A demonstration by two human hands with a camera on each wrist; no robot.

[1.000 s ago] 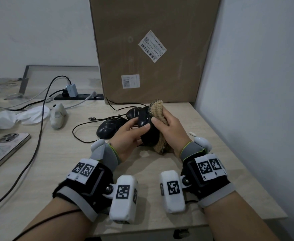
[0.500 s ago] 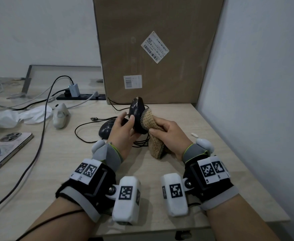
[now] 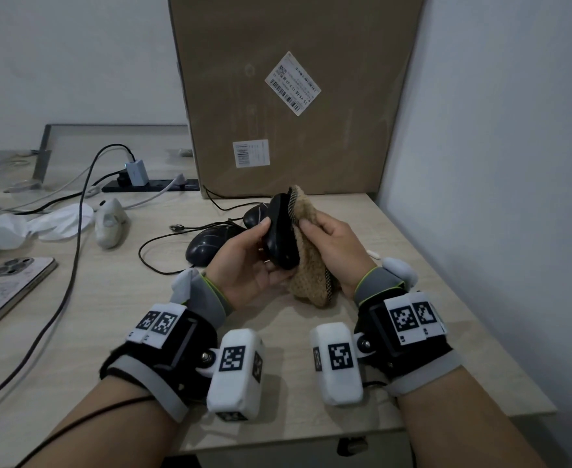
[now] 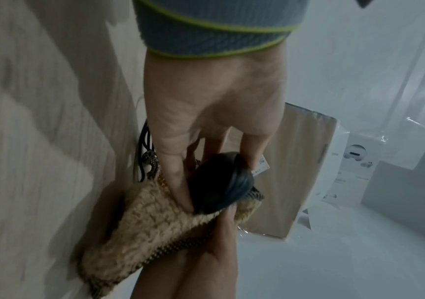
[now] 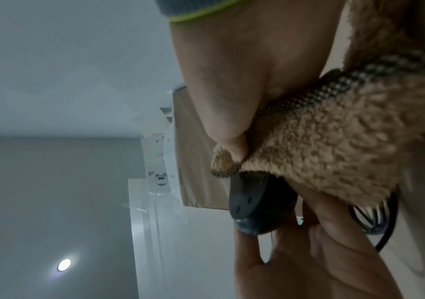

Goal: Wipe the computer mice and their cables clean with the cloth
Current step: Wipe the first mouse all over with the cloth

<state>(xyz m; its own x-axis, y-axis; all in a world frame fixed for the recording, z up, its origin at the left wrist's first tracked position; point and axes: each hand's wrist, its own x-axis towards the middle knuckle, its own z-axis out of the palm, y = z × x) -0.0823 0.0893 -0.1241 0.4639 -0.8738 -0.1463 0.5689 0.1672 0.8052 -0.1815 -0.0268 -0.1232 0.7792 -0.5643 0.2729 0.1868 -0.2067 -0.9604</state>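
Note:
My left hand (image 3: 247,261) grips a black computer mouse (image 3: 280,233) on its edge above the desk, thumb on one side and fingers on the other. My right hand (image 3: 332,246) holds a fluffy tan cloth (image 3: 311,271) pressed against the mouse's right side. In the left wrist view the mouse (image 4: 219,184) sits between my fingers with the cloth (image 4: 150,226) under it. The right wrist view shows the cloth (image 5: 329,141) over the mouse (image 5: 257,206). Two more black mice (image 3: 207,244) (image 3: 256,214) lie on the desk behind my hands with black cables (image 3: 163,241).
A tall cardboard box (image 3: 291,96) stands at the back against the wall. A white mouse (image 3: 109,222), crumpled tissue (image 3: 31,224), a power strip (image 3: 149,185) with a charger, and a phone (image 3: 4,292) lie to the left. A white wall bounds the desk (image 3: 430,265) on the right.
The mouse was turned up on its edge and then lowered a little in my left hand, while my right hand slid the cloth along its right side.

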